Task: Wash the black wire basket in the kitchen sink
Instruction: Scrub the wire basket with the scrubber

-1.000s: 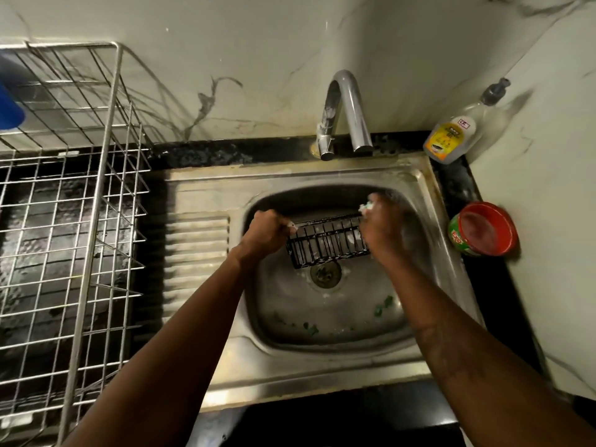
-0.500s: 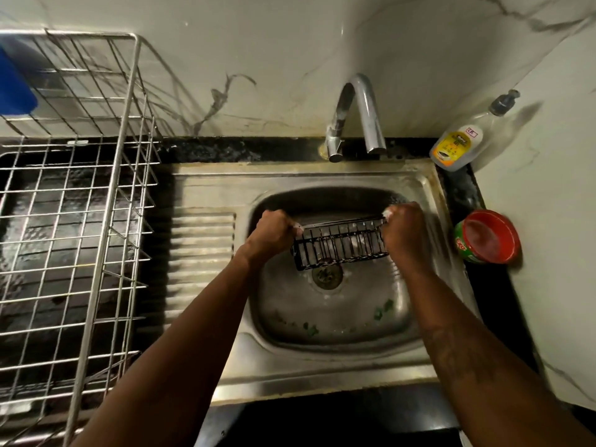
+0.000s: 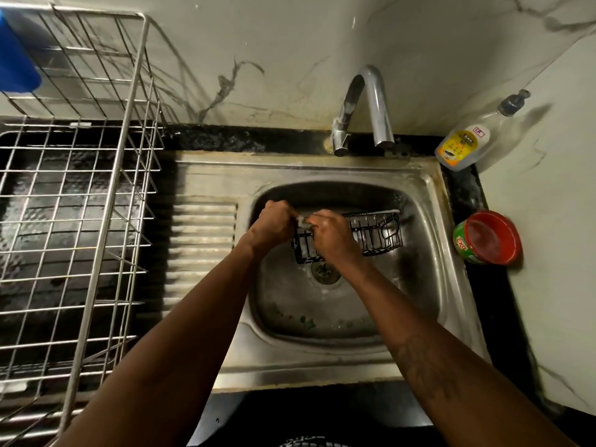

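Note:
The black wire basket is held over the bowl of the steel sink, just above the drain. My left hand grips its left end. My right hand sits on the left half of the basket, close against the left hand, fingers curled round a small pale soapy scrubber pressed to the wires. White suds show on the basket's right rim. The basket's left part is hidden behind both hands.
The tap arches over the sink's back edge with no water seen running. A dish soap bottle and a red-lidded tub stand on the right counter. A tall wire dish rack fills the left, with something blue in it.
My right hand has slid from the basket's right end to its left half, beside the left hand. The left hand keeps its grip.

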